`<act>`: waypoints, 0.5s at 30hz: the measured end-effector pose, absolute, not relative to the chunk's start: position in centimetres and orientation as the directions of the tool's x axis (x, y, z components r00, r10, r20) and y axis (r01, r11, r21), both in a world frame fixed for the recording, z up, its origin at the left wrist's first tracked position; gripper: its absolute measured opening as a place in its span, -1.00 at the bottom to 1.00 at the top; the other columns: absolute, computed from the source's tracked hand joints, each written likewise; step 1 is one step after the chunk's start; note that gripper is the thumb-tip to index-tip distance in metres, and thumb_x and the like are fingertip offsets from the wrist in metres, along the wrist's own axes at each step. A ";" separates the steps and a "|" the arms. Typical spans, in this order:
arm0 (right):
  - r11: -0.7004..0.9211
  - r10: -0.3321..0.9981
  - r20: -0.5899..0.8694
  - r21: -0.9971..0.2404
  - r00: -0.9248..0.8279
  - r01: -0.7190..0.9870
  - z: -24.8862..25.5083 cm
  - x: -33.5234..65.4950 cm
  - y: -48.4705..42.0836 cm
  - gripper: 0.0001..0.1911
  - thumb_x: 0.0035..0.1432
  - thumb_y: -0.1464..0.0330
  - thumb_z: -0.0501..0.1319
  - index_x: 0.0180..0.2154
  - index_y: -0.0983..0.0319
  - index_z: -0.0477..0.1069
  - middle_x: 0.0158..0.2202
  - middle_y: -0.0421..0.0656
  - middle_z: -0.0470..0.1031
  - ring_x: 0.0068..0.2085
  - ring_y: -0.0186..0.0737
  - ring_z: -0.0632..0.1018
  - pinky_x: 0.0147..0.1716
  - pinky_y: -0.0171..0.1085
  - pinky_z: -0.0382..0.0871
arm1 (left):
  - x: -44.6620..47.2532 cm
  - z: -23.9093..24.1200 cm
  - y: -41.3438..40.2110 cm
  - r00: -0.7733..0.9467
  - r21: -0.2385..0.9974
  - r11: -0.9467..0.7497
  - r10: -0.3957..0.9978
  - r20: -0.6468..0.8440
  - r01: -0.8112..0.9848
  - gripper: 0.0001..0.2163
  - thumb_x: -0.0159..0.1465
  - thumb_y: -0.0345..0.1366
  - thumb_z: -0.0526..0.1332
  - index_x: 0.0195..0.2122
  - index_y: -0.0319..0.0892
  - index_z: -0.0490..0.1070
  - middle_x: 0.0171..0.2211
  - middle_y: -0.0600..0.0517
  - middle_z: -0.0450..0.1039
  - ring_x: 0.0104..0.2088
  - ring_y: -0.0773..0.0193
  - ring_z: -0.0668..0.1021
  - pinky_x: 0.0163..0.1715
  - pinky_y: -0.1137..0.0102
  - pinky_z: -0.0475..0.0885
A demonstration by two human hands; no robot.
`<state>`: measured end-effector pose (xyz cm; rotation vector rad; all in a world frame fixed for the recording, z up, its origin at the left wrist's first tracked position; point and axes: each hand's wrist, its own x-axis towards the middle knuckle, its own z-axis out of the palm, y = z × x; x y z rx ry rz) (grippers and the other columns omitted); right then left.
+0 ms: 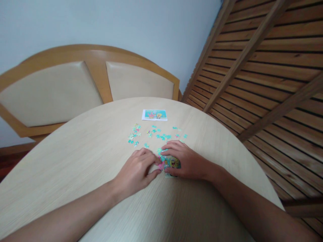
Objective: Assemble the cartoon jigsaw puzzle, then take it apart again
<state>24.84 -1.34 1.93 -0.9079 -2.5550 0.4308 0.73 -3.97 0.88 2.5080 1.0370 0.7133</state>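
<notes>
A partly joined jigsaw puzzle [173,162] with a yellow cartoon figure lies on the table in front of me. My right hand [185,159] rests over its right side, fingers apart and curved, hiding part of it. At the puzzle's left edge, my left hand [142,165] pinches a pink jigsaw piece [160,164] between thumb and fingertips. Whether that piece is locked into its neighbours I cannot tell. Loose turquoise pieces [164,136] are scattered just beyond my hands, and another cluster of pieces [135,134] lies to the left.
A picture card [154,115] with a pink and a yellow figure lies beyond the pieces. The round wooden table [101,141] reaches a padded bench back [141,79] along the wall. Wooden slats [272,67] rise at the right.
</notes>
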 end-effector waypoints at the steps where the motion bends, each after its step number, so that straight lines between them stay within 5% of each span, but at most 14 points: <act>1: 0.742 0.652 0.258 -0.407 -0.713 0.532 1.9 24.8 -1.3 -0.53 0.16 0.11 0.35 0.03 0.20 0.49 0.10 0.01 0.49 0.18 0.06 0.40 0.21 0.08 0.24 | 0.7 0.9 -3.9 0.611 0.479 -0.679 0.725 0.317 0.556 -0.88 0.34 -0.24 0.26 -0.13 -0.09 0.46 -0.18 -0.02 0.56 -0.08 0.08 0.50 -0.06 0.14 0.39; 15: 0.745 0.650 0.256 -0.403 -0.716 0.532 1.9 24.8 -1.4 -0.54 0.15 0.12 0.35 0.03 0.21 0.49 0.11 0.00 0.49 0.18 0.05 0.40 0.21 0.06 0.24 | 0.4 1.3 -3.8 0.716 0.366 -0.786 0.612 0.337 0.499 -0.84 0.43 -0.28 0.16 -0.16 -0.05 0.56 -0.12 0.02 0.57 -0.03 0.13 0.49 -0.01 0.20 0.35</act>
